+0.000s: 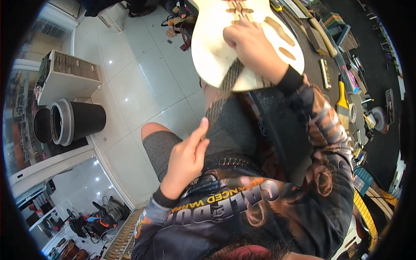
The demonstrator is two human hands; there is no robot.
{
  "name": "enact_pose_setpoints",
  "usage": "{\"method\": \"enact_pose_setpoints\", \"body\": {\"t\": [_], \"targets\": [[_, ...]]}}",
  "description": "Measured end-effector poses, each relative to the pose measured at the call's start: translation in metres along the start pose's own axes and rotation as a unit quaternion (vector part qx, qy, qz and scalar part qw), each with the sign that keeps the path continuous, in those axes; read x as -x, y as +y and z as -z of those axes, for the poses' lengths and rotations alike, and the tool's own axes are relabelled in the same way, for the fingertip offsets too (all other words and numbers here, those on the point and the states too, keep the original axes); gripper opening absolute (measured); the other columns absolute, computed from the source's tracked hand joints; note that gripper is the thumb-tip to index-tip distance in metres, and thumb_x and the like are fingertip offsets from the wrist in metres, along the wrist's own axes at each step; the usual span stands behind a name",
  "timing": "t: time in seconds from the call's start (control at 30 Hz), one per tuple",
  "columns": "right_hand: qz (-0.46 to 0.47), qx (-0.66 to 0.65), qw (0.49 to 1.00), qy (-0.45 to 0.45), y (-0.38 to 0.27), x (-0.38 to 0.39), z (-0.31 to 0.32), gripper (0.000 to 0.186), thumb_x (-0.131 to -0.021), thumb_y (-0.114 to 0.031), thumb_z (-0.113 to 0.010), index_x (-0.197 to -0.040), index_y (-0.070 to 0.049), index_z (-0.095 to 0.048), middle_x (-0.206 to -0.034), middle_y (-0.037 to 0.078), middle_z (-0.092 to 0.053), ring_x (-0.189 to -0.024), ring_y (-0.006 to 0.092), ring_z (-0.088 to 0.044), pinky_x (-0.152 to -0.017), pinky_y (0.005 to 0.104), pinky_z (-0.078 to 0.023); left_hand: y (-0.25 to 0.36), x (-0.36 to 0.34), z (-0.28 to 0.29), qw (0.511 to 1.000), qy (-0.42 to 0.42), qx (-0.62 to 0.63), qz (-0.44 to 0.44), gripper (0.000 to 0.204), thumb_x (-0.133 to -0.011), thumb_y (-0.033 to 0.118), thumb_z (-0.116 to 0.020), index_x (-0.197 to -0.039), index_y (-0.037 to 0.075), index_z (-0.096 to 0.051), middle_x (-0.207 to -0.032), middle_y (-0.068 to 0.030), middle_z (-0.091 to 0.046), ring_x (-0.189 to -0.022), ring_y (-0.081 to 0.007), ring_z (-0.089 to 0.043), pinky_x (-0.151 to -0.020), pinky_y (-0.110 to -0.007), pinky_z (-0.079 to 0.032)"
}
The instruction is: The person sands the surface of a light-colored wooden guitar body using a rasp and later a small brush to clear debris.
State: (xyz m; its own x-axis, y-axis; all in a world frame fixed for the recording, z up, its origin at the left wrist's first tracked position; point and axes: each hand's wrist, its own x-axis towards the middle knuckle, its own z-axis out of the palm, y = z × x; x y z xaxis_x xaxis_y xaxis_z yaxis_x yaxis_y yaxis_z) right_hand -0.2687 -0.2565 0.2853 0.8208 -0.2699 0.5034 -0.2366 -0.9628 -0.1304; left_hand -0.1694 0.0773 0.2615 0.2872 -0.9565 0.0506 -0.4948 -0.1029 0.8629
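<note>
A: Biggest first. What carries it all?

B: Dark surface (312, 65), R side of my feed, tools strewn along it. Parked there, I'd say, b/c the R arm reaches them.

A: Next down?

B: Pale guitar body (208, 47), alongside the surface, lower end jutting toward wearer's lap, floor visible past its L edge. Prob. set proud so the rim is easy to get at. Support underneath: can't see from my end.

A: Then?

B: Dark cross-hatched rasp (233, 76), slanting over the body's lower rim, btwn the hands. Blurred; can't confirm contact w/ the wood.

A: Hands?

B: Right hand (253, 45) curled tight at the rasp's upper end, above the body's face, nr the cut slots. Left hand (184, 158) pinches the lower end, thumb vs. fingers, clear of the wood. Two-ended hold prob. steadies the angle; one alone would likely wobble, I reckon.

A: Smallest?

B: Yellow-handled brush (342, 102), on the surface past the R sleeve, untouched. Handy, I take it, yet out of the rasp's way.
</note>
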Motion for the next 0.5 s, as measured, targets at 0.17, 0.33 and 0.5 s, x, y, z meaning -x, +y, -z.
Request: {"method": "enact_pose_setpoints", "body": {"t": [0.17, 0.33, 0.5], "targets": [[0.029, 0.058, 0.997, 0.042, 0.048, -0.051, 0.007, 0.007, -0.086, -0.001, -0.054, -0.089, -0.008, -0.056, -0.081, 0.012, -0.057, -0.082, 0.0387, -0.056, -0.078, 0.0479, -0.043, 0.021, -0.065, 0.015, 0.998, -0.019, -0.005, 0.062, 0.053, -0.103, 0.008, -0.063, -0.154, 0.013, -0.053, -0.110, -0.0240, -0.075, -0.097, -0.0458, -0.072, -0.081, -0.047, -0.058], [0.016, 0.021, 0.999, 0.045, 0.026, -0.023, -0.016, 0.010, -0.086, 0.000, -0.054, -0.086, -0.010, -0.053, -0.081, 0.007, -0.058, -0.091, 0.0331, -0.055, -0.085, 0.0429, -0.041, -0.003, -0.033, 0.006, 1.000, 0.010, 0.008, -0.012, 0.055, -0.102, 0.009, -0.063, -0.156, 0.013, -0.052, -0.104, -0.0243, -0.075, -0.092, -0.0463, -0.073, -0.079, -0.047, -0.058], [-0.007, 0.027, 0.999, 0.025, 0.029, -0.022, 0.000, 0.010, -0.087, -0.002, -0.053, -0.088, -0.012, -0.053, -0.082, 0.006, -0.057, -0.097, 0.0309, -0.056, -0.087, 0.0426, -0.039, 0.000, -0.035, 0.009, 1.000, -0.003, -0.008, -0.005, 0.053, -0.103, 0.009, -0.063, -0.154, 0.014, -0.053, -0.097, -0.0220, -0.075, -0.083, -0.0399, -0.075, -0.073, -0.044, -0.058]]}}
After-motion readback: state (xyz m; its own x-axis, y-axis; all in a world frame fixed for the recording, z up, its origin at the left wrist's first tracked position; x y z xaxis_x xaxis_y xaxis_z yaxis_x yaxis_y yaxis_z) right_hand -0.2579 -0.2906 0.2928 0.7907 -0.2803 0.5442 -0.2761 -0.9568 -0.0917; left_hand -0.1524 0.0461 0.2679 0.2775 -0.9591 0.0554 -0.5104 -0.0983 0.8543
